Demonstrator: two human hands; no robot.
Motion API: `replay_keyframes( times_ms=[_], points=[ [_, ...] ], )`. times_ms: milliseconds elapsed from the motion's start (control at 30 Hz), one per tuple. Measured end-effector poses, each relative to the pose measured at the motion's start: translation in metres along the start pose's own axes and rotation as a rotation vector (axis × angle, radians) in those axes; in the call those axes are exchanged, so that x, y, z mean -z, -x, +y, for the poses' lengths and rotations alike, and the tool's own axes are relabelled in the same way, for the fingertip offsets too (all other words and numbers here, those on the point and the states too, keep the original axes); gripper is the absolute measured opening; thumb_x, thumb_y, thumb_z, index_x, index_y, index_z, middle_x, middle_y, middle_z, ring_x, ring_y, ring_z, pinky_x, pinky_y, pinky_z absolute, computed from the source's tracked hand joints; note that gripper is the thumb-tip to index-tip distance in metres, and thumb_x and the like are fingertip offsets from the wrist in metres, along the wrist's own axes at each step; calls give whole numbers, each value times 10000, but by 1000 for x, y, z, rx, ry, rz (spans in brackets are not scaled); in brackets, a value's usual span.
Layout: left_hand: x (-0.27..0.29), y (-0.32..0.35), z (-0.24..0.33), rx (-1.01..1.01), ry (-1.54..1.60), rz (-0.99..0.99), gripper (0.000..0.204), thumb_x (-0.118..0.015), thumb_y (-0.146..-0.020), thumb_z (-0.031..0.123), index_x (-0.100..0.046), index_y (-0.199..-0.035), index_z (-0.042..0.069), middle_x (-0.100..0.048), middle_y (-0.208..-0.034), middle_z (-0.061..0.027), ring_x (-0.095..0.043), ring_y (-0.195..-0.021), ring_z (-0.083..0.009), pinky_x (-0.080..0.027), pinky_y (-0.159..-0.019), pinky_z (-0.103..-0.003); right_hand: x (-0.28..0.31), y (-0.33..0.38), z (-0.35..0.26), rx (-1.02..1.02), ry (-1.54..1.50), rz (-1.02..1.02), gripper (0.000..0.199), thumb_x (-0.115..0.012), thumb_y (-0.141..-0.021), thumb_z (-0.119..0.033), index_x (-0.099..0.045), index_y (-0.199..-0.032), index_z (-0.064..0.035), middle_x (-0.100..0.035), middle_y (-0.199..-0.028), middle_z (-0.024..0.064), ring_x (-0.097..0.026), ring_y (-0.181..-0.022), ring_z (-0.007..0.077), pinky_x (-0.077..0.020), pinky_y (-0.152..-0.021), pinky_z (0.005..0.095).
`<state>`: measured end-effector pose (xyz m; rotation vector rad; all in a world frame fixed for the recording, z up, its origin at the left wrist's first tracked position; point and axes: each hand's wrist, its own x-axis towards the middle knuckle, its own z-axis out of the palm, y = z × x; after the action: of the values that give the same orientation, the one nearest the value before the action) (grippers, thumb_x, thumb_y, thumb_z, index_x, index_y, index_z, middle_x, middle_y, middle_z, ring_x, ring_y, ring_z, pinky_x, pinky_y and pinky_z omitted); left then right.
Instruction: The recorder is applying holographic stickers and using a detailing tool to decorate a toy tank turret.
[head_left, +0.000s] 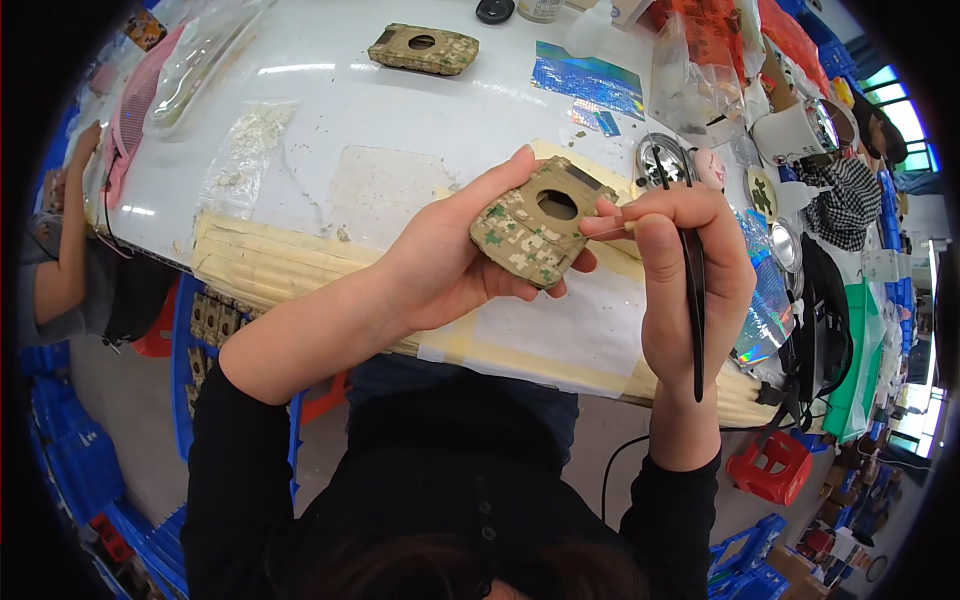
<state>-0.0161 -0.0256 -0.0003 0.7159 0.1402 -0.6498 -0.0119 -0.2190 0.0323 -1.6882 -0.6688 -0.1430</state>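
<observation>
My left hand is closed around a model tank hull painted in tan, brown and green pixel camouflage. A round hole opens in the top of the hull. Between the thumb and fingertips of my right hand is a thin needle-like tool, its fine tip at the hull's edge beside the hole. Black tweezers are also held in my right hand, lying across the fingers. Whether the tip touches the hull, I cannot tell. A second camouflage hull rests farther back on the white table.
Shiny holographic sheets lie at the back. A metal dish and a white mug stand to the right. On the left is a bag of pale bits. Below the table edge, a blue crate holds more hulls. Another person's arm is far left.
</observation>
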Motion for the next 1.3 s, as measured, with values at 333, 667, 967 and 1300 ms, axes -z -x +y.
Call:
replay_keyframes(
  times_ms=[333, 667, 967, 1300],
  points=[
    [1, 0, 0, 4, -10, 11, 569, -346, -1057, 543, -539, -1308, 70, -689, -989, -239, -676, -643, -226, -477, -464, -232, 0, -1, 5, 29, 60, -15, 42, -606, -999, -29, -599, -1002, 12, -672, -912, 71, -634, -797, 93, -487, -722, 218],
    [3, 0, 1, -56, 5, -15, 581, -333, -1072, 515, -527, -1337, 36, -697, -992, -251, -691, -668, -211, -502, -482, -224, 30, 9, 5, 28, 247, 235, 198, -509, -1058, -127, -579, -1009, 52, -691, -926, 148, -721, -896, 224, -568, -869, 335],
    [26, -5, 4, -267, 115, -120, 617, -309, -1089, 468, -481, -1375, -51, -687, -1083, -258, -712, -796, -185, -593, -580, -213, 44, 13, 33, 292, 998, 203, 118, -763, -842, -44, -663, -905, -37, -650, -861, 122, -629, -825, 296, -506, -777, 384],
    [37, -3, 7, -277, 247, -263, 542, -471, -1015, 429, -520, -1317, -18, -705, -1078, -211, -708, -883, -234, -568, -721, -299, 33, 46, 18, 95, 650, 249, 675, -610, -959, -536, -557, -1287, 51, -680, -1084, 183, -665, -1020, 262, -497, -913, 379]
  ],
)
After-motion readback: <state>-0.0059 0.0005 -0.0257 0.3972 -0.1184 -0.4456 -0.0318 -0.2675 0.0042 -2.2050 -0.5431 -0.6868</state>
